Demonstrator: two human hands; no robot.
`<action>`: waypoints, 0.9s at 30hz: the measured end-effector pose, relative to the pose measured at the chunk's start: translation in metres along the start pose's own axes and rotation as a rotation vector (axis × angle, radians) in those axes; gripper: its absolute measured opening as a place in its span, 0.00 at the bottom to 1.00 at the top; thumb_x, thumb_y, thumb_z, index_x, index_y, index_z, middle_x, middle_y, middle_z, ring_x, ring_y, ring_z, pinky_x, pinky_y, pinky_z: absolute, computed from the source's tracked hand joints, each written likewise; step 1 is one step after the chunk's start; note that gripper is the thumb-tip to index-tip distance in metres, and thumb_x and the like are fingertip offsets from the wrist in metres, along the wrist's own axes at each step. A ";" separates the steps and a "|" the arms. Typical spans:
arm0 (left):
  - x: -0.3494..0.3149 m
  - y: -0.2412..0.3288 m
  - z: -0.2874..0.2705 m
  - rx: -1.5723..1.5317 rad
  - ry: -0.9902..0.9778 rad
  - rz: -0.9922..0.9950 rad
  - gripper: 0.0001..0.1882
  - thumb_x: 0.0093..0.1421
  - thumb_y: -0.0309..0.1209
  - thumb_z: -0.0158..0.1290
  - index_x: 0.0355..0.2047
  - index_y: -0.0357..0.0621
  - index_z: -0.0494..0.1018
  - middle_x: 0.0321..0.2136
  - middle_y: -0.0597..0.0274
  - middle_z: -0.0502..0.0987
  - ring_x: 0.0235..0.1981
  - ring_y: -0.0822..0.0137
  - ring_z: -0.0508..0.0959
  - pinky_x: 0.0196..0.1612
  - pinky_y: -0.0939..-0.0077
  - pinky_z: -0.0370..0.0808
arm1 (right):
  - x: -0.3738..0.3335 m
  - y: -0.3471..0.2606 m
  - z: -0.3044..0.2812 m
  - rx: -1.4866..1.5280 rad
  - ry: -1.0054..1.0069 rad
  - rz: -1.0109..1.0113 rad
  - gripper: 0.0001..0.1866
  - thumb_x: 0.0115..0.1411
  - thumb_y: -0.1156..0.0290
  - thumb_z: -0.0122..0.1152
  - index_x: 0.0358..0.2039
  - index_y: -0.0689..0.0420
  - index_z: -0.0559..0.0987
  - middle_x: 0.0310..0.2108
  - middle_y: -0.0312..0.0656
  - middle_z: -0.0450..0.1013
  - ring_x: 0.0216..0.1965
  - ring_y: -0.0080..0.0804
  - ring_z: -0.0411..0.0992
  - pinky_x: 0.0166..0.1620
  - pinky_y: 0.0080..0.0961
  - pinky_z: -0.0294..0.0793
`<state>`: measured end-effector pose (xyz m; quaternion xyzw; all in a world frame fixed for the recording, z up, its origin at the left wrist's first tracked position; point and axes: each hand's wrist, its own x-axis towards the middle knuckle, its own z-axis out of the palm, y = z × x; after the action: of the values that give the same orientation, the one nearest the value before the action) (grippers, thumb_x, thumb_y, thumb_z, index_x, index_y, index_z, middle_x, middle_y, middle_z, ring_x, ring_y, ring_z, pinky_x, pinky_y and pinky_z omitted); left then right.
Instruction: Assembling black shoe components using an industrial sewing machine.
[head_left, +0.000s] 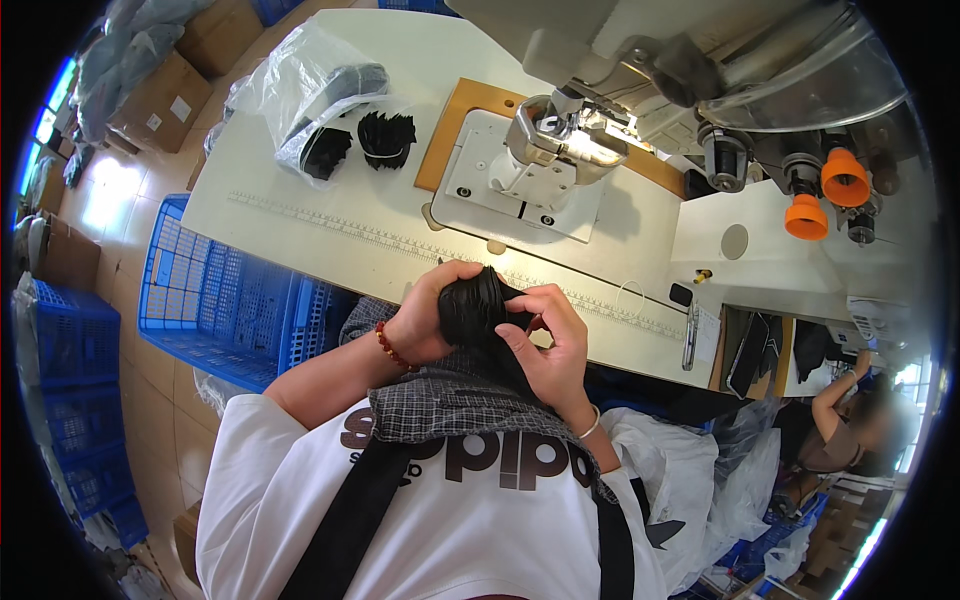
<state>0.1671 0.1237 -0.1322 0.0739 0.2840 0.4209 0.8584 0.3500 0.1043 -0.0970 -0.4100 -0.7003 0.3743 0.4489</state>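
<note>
A thick bundle of black fabric pieces (470, 312) is held in front of my chest, at the near edge of the sewing table. My left hand (422, 318) wraps round its left side, thumb over the top. On the other side, the bent fingers and thumb of my right hand (552, 350) pinch the bundle's right edge, where a black piece stands out. Beneath both hands lies dark checked cloth (430, 400) across my front. Just beyond the bundle, a printed ruler strip (370, 238) runs along the tabletop.
A sewing machine (550, 160) stands ahead with its lamp lit. Two tied black bundles (387, 140) sit left of it, beside a clear plastic bag (290, 85). A blue basket (220, 300) is at the table's left. Orange-capped parts (845, 178) hang at right; another person (835, 425) sits far right.
</note>
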 end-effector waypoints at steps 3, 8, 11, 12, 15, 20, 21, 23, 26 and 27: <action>-0.001 0.001 -0.001 -0.038 0.009 -0.026 0.19 0.65 0.41 0.44 0.40 0.39 0.76 0.36 0.57 0.82 0.37 0.63 0.81 0.46 0.68 0.77 | 0.000 0.002 -0.001 0.061 -0.009 0.032 0.09 0.56 0.76 0.68 0.38 0.61 0.79 0.35 0.40 0.72 0.27 0.23 0.69 0.29 0.19 0.70; 0.001 0.000 -0.004 -0.048 0.031 -0.050 0.19 0.65 0.42 0.44 0.41 0.39 0.77 0.36 0.58 0.82 0.37 0.64 0.81 0.47 0.68 0.77 | -0.002 0.000 0.001 0.071 0.038 0.092 0.08 0.58 0.80 0.64 0.39 0.61 0.79 0.35 0.41 0.72 0.28 0.24 0.70 0.31 0.19 0.71; 0.002 0.000 -0.005 -0.042 0.021 -0.046 0.20 0.65 0.42 0.44 0.41 0.39 0.77 0.36 0.58 0.82 0.37 0.64 0.82 0.47 0.68 0.77 | 0.000 0.000 0.002 -0.004 0.056 -0.005 0.08 0.59 0.80 0.63 0.40 0.61 0.79 0.36 0.41 0.72 0.28 0.24 0.70 0.30 0.18 0.71; 0.002 0.000 -0.006 -0.036 0.013 -0.044 0.20 0.65 0.42 0.44 0.41 0.39 0.77 0.36 0.57 0.82 0.38 0.64 0.82 0.47 0.68 0.77 | 0.000 0.000 0.002 -0.054 0.032 -0.070 0.09 0.58 0.79 0.64 0.40 0.60 0.79 0.36 0.41 0.73 0.29 0.25 0.71 0.30 0.18 0.71; 0.002 -0.001 -0.007 -0.040 -0.041 -0.038 0.19 0.65 0.42 0.44 0.40 0.39 0.76 0.36 0.57 0.82 0.38 0.63 0.81 0.48 0.67 0.77 | 0.000 0.000 0.000 -0.010 0.002 -0.070 0.10 0.57 0.77 0.67 0.40 0.60 0.79 0.37 0.41 0.73 0.29 0.25 0.71 0.28 0.17 0.71; 0.002 -0.002 -0.006 -0.035 -0.007 -0.031 0.19 0.65 0.42 0.44 0.40 0.39 0.76 0.36 0.56 0.81 0.39 0.63 0.81 0.48 0.67 0.77 | 0.000 0.001 -0.001 0.005 -0.012 0.000 0.11 0.56 0.73 0.70 0.39 0.59 0.79 0.37 0.40 0.73 0.29 0.24 0.71 0.27 0.17 0.71; 0.001 -0.002 -0.005 -0.035 -0.004 -0.030 0.19 0.65 0.42 0.44 0.40 0.39 0.76 0.36 0.56 0.81 0.39 0.62 0.81 0.48 0.67 0.77 | 0.000 0.001 -0.001 0.019 -0.016 0.018 0.12 0.55 0.73 0.71 0.38 0.60 0.79 0.37 0.39 0.73 0.29 0.23 0.70 0.27 0.17 0.71; 0.000 -0.002 -0.004 -0.026 0.007 -0.029 0.19 0.65 0.42 0.44 0.40 0.39 0.76 0.36 0.56 0.81 0.39 0.62 0.81 0.48 0.67 0.77 | -0.001 0.000 -0.001 0.019 -0.018 0.024 0.11 0.55 0.73 0.71 0.38 0.60 0.79 0.37 0.39 0.73 0.29 0.23 0.70 0.27 0.16 0.71; -0.001 -0.002 -0.001 -0.006 0.026 -0.017 0.19 0.65 0.42 0.44 0.40 0.38 0.76 0.36 0.56 0.81 0.38 0.63 0.81 0.47 0.68 0.77 | -0.001 -0.001 0.000 0.009 -0.014 0.023 0.11 0.55 0.74 0.71 0.38 0.60 0.80 0.36 0.39 0.73 0.29 0.23 0.70 0.27 0.16 0.70; -0.001 -0.002 -0.001 0.006 0.023 -0.009 0.19 0.65 0.42 0.44 0.40 0.38 0.76 0.36 0.56 0.81 0.38 0.63 0.81 0.47 0.68 0.77 | 0.000 -0.001 0.000 -0.002 -0.006 0.016 0.11 0.55 0.74 0.71 0.37 0.59 0.80 0.36 0.39 0.73 0.29 0.22 0.70 0.27 0.16 0.70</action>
<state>0.1679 0.1214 -0.1331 0.0702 0.2955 0.4169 0.8567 0.3496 0.1035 -0.0965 -0.4149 -0.6987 0.3783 0.4434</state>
